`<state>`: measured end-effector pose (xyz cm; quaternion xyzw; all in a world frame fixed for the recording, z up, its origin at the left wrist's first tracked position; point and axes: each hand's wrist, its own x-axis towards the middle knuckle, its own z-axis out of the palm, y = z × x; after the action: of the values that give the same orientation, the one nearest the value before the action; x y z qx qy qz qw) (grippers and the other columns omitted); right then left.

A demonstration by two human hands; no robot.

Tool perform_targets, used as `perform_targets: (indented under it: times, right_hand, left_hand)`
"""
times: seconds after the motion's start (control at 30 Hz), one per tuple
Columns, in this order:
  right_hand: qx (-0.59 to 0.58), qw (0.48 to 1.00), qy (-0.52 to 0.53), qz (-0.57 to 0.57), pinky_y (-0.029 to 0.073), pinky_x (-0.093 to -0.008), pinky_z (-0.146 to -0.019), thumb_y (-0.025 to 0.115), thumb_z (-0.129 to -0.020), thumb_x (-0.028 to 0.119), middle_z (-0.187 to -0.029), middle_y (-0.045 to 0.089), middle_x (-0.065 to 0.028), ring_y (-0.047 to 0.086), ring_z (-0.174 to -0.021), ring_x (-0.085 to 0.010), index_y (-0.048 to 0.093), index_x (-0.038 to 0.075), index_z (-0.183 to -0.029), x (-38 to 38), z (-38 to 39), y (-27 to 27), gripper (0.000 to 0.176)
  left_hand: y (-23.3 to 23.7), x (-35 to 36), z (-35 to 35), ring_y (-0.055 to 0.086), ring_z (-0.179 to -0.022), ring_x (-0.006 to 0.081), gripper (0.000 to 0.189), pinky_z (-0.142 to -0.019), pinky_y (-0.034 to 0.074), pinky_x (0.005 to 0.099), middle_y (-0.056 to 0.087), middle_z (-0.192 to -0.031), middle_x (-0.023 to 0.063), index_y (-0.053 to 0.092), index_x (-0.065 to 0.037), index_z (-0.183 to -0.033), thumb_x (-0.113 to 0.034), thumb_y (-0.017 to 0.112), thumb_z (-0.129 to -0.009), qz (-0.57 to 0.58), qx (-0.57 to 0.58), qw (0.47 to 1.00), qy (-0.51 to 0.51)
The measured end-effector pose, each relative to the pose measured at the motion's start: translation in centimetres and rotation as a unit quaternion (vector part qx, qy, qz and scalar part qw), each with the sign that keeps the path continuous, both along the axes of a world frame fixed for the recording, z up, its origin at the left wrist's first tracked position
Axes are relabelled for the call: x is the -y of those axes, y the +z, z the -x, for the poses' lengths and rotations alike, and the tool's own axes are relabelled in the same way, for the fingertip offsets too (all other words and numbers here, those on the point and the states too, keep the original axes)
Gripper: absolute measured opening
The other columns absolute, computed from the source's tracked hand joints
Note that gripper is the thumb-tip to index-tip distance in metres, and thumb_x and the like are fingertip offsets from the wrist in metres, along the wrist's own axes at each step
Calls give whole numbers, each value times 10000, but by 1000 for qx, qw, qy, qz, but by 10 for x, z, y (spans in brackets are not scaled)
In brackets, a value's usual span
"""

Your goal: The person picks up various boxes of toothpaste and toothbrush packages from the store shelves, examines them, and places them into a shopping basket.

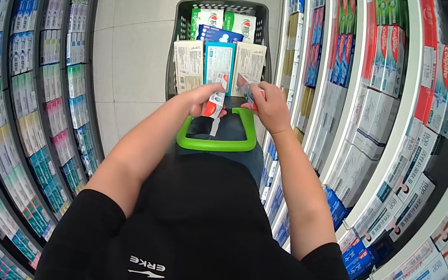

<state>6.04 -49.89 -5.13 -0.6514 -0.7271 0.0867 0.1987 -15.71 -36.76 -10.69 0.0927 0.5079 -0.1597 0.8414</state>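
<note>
My left hand (pixel 201 99) is closed around a narrow white-and-red toothpaste box (pixel 216 100), held upright over the near end of the basket. Opposite it, my right hand (pixel 273 108) grips a second toothpaste box (pixel 247 84), grey and red, tilted toward the left; my fingers cover part of it. Both boxes are apart from each other. Below my hands is the bright green handle (pixel 215 148) of a black shopping basket (pixel 178 30). Inside lie a blue-edged box (pixel 218 58), two cream boxes (pixel 188 62) with printed text, a dark blue pack (pixel 218 34) and green-and-white packs (pixel 238 24).
Shelves of toothbrush packs (pixel 20 53) line the left side. Along the right, close to my right arm, shelves hold toothpaste boxes (pixel 390 49) and white cartons (pixel 372 124). Pale tiled floor (pixel 137 22) runs between the shelves.
</note>
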Motion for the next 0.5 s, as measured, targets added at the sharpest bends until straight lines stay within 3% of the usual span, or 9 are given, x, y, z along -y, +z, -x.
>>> perform_targets:
  times: [0.1,0.27,0.37,0.43,0.5]
  right_hand:
    - [2,1000,19,-3,490,-433,-898,837,-747,356,-1142,606,-121,609,-1057,-332,599,115,-1269,24,0,-36,623]
    - [-113,986,-30,118,468,-458,-966,805,-783,381,-1208,599,-123,574,-1162,-338,620,107,-1240,56,-1,-42,565]
    - [-148,977,-58,140,453,-472,-1005,796,-813,386,-1241,603,-132,564,-1184,-352,635,93,-1213,55,-6,-30,522]
    - [-147,977,-79,130,444,-473,-1032,784,-836,385,-1265,603,-137,557,-1203,-364,649,82,-1188,54,-5,-33,483]
    - [-154,961,-164,162,430,-478,-1066,743,-882,395,-1354,577,-200,537,-1244,-401,656,45,-1226,52,0,-38,498]
  left_hand:
    - [-29,19,-15,718,-873,348,455,-758,635,451,648,-1035,143,516,-33,-1286,-338,641,-971,-32,-25,999,-12]
    - [-64,51,-41,723,-724,170,355,-673,603,313,737,-899,38,676,-103,-1111,-428,651,-971,-114,-90,977,-157]
    - [-55,61,-54,711,-710,167,356,-692,598,327,735,-900,34,674,-113,-1128,-431,642,-973,-122,-93,976,-156]
    - [-65,66,-56,706,-792,169,456,-748,592,345,729,-949,52,655,-132,-1180,-536,591,-978,-124,-78,976,-161]
    - [-69,65,-58,705,-874,165,521,-795,584,347,725,-1033,64,621,-154,-1251,-596,557,-982,-102,-71,974,-192]
